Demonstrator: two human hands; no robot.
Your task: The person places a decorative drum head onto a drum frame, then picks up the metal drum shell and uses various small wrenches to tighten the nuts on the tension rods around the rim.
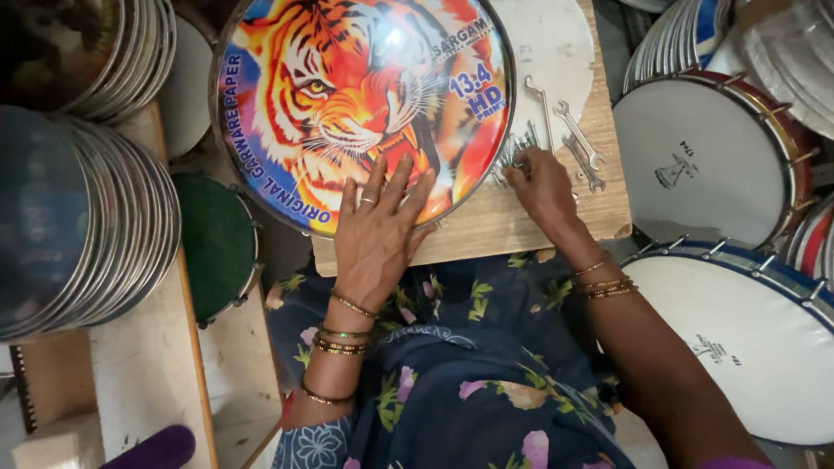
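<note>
A round drum head printed with an orange tiger face (347, 87) lies on a wooden board (512, 221) in front of me. My left hand (378, 230) rests flat on its near edge, fingers spread. My right hand (540, 184) reaches to a small heap of metal hooks and bolts (512, 152) just right of the drum head, fingers curled on the pieces. Two metal spanners (578, 139) lie beside that heap. Whether the right hand has picked anything up is hidden by the fingers.
Two white-skinned drums (704, 156) (756, 339) sit at the right. Stacks of shiny drum rings (104, 234) stand at the left, more at top left and top right. A green drum (215, 243) leans by the board. My lap in blue floral cloth (452, 382) fills the bottom.
</note>
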